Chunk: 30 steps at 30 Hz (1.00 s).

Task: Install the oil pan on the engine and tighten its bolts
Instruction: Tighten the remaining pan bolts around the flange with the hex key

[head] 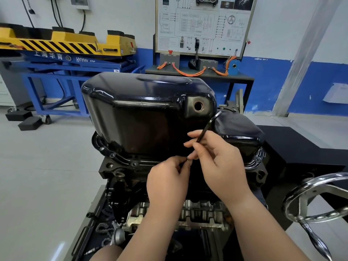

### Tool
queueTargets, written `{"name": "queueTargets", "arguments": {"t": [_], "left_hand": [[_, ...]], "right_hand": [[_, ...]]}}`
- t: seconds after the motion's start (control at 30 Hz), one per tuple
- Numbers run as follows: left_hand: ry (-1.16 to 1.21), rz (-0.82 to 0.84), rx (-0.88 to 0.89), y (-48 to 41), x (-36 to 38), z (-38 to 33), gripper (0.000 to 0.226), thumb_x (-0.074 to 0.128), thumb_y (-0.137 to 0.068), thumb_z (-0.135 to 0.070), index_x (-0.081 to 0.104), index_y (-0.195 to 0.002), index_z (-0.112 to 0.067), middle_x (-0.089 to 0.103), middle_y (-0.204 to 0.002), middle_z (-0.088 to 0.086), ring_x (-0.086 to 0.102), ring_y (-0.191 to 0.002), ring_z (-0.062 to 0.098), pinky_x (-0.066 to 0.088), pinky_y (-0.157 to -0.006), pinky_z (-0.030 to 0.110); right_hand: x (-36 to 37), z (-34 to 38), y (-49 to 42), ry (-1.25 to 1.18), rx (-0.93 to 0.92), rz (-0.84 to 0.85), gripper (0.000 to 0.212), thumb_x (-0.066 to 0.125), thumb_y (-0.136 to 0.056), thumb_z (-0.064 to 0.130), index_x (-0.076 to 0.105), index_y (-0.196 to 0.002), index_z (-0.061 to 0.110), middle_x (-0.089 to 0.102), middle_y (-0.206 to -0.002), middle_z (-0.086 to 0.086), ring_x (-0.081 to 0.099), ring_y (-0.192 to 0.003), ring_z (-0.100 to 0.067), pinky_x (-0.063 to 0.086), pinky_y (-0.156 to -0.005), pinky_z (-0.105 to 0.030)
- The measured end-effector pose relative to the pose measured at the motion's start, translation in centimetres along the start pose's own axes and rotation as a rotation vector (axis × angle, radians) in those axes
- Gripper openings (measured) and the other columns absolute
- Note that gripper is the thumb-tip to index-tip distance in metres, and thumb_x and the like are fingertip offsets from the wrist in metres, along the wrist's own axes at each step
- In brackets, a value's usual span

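The left hand's [167, 178] thumb and forefinger are pinching a small silvery fastener [188, 158] right at the near flange edge of the oil pan [146, 110]; whether it is touching the flange cannot be told. The right hand [220, 162], touching the left at the fingertips, is curling its fingers round a slim dark hand tool [207, 127], whose shaft is slanting up and right towards the pan's open drain hole [198, 106].

The glossy black pan is sitting upside down on the engine block [188, 210], with bolts showing along the flange's left edge. A chrome handwheel [320, 198] is standing at the stand's right edge.

Behind, a blue lift table [75, 62] is showing "上海华育" and letters beginning "HY". The print on the wiring-diagram training board [203, 25] is too small to read.
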<state>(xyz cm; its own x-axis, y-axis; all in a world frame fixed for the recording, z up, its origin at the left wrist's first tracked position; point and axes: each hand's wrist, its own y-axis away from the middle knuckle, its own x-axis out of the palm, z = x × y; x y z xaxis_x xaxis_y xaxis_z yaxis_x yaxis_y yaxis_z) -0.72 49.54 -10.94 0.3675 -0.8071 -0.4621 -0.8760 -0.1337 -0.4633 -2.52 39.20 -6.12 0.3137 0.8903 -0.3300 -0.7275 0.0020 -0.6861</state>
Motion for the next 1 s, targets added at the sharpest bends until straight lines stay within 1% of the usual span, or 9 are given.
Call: {"name": "queueTargets", "arguments": {"t": [0.17,0.23,0.3,0.37,0.47,0.6,0.7,0.93,1.0], "left_hand": [[0.005,-0.012,-0.003,0.0,0.0,0.0,0.018,0.063,-0.084,-0.039,0.072,-0.094,-0.027,0.048,-0.047,-0.012,0.047,-0.043,0.003,0.031,-0.042,0.017],[0.006,-0.011,-0.007,0.1,0.0,-0.1,0.019,0.063,-0.084,-0.039,0.072,-0.095,-0.027,0.046,-0.046,-0.012,0.046,-0.042,0.003,0.029,-0.042,0.016],[0.005,-0.004,-0.009,0.1,0.0,-0.1,0.018,0.062,-0.084,-0.039,0.072,-0.094,-0.027,0.047,-0.047,-0.011,0.046,-0.042,0.003,0.029,-0.042,0.016],[0.009,-0.001,-0.010,0.0,0.0,0.0,0.018,0.061,-0.085,-0.039,0.072,-0.092,-0.027,0.049,-0.047,-0.011,0.047,-0.042,0.004,0.030,-0.042,0.018],[0.003,0.004,-0.014,0.0,0.0,-0.1,0.019,0.059,-0.085,-0.040,0.072,-0.088,-0.026,0.048,-0.048,-0.010,0.045,-0.043,0.004,0.028,-0.043,0.019],[0.020,0.013,-0.028,0.0,0.0,-0.1,0.021,0.058,-0.086,-0.042,0.071,-0.088,-0.026,0.050,-0.049,-0.009,0.047,-0.044,0.005,0.031,-0.043,0.020],[0.007,0.012,-0.034,0.0,0.0,-0.1,0.018,0.060,-0.086,-0.041,0.071,-0.089,-0.027,0.052,-0.049,-0.009,0.047,-0.043,0.004,0.032,-0.043,0.020],[0.004,0.048,-0.020,-0.1,-0.5,-0.1,0.018,0.061,-0.084,-0.039,0.071,-0.095,-0.029,0.055,-0.053,-0.010,0.052,-0.051,0.004,0.041,-0.046,0.024],[0.002,0.059,-0.010,-0.1,-0.8,-0.1,0.018,0.061,-0.084,-0.039,0.071,-0.095,-0.029,0.054,-0.052,-0.010,0.051,-0.049,0.005,0.039,-0.045,0.022]], "right_hand": [[0.0,-0.1,-0.1,-0.067,0.079,-0.035,0.021,0.063,-0.086,0.005,0.066,-0.082,0.025,0.069,-0.075,0.010,0.068,-0.068,-0.006,0.054,-0.066,-0.019],[0.2,-0.1,-0.1,-0.074,0.092,-0.074,0.015,0.070,-0.081,0.008,0.063,-0.073,0.019,0.067,-0.069,0.008,0.067,-0.063,-0.007,0.054,-0.062,-0.019],[0.6,-0.2,-0.2,-0.055,0.097,-0.123,0.020,0.074,-0.078,0.013,0.057,-0.068,0.019,0.064,-0.064,0.006,0.066,-0.060,-0.008,0.051,-0.058,-0.016],[0.9,-0.4,-0.1,0.019,0.079,-0.149,0.020,0.073,-0.079,0.017,0.056,-0.070,0.019,0.062,-0.064,0.006,0.065,-0.061,-0.010,0.050,-0.058,-0.017],[1.1,-0.5,0.2,0.038,0.034,-0.119,0.008,0.064,-0.086,0.012,0.060,-0.085,0.019,0.064,-0.075,0.005,0.065,-0.065,-0.012,0.051,-0.063,-0.019],[0.4,-0.3,0.3,0.024,0.024,-0.027,0.022,0.055,-0.090,0.005,0.060,-0.099,0.024,0.067,-0.086,0.009,0.065,-0.070,-0.009,0.051,-0.068,-0.017],[0.0,-0.3,0.2,0.033,0.072,0.025,0.023,0.052,-0.091,0.004,0.061,-0.093,0.025,0.068,-0.083,0.010,0.066,-0.072,-0.005,0.052,-0.070,-0.018],[0.4,-0.5,-0.1,0.016,0.114,-0.077,0.009,0.071,-0.080,0.014,0.066,-0.074,0.016,0.067,-0.069,0.008,0.066,-0.067,-0.008,0.054,-0.065,-0.025],[0.6,-0.6,-0.1,0.078,0.080,-0.092,0.016,0.074,-0.078,0.018,0.061,-0.068,0.014,0.064,-0.064,0.007,0.064,-0.064,-0.008,0.052,-0.062,-0.026]]}}
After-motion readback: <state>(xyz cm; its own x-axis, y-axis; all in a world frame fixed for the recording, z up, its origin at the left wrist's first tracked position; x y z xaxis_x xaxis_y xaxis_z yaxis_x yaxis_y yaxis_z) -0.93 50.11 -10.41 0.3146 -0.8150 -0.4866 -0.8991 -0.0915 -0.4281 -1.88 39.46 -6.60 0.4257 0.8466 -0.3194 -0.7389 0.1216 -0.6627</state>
